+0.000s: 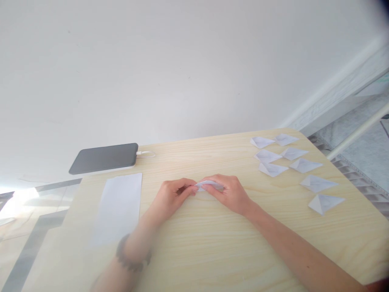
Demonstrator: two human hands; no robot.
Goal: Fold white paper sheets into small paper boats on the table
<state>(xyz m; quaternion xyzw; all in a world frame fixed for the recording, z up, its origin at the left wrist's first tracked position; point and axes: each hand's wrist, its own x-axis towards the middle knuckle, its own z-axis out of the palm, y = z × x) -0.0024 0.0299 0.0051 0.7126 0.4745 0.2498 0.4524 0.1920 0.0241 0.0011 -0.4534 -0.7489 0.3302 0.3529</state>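
Observation:
A small piece of folded white paper [210, 183] is between my two hands, just above the middle of the wooden table [194, 251]. My left hand [178, 192] pinches its left tip between thumb and fingers. Around its right part closes my right hand [227, 190], thumb in front and fingers behind, hiding much of that side. Several folded white paper kites [273, 169] lie in loose rows on the table's right side, apart from my hands. To the left is a flat stack or sheet of white paper [120, 207].
A dark phone-like slab [105, 158] rests at the table's back left, with a white cable [148, 153] plugged into its right end. The white wall [182, 73] rises directly behind the table. Off the right edge a pale rail [358, 132] slants above the floor.

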